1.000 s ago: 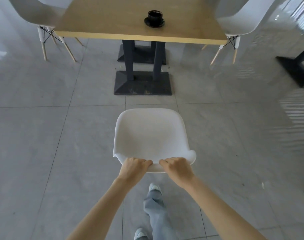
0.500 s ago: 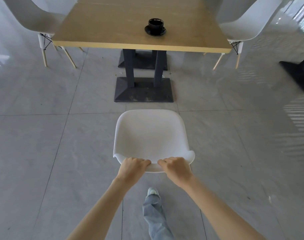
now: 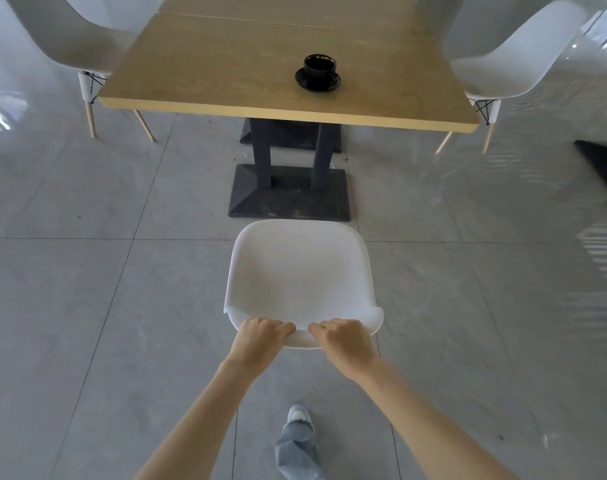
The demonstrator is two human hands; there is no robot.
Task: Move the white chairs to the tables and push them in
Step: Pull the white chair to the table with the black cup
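White chair (image 3: 300,271) is seen from above on grey floor tiles (image 3: 70,289), its seat front just short of the dark base (image 3: 290,199) of a wooden table (image 3: 260,60). Its backrest top is gripped by the left hand (image 3: 262,336) and right hand (image 3: 343,337), fingers curled closed over the edge. A black cup on a saucer (image 3: 317,72) is set on the table.
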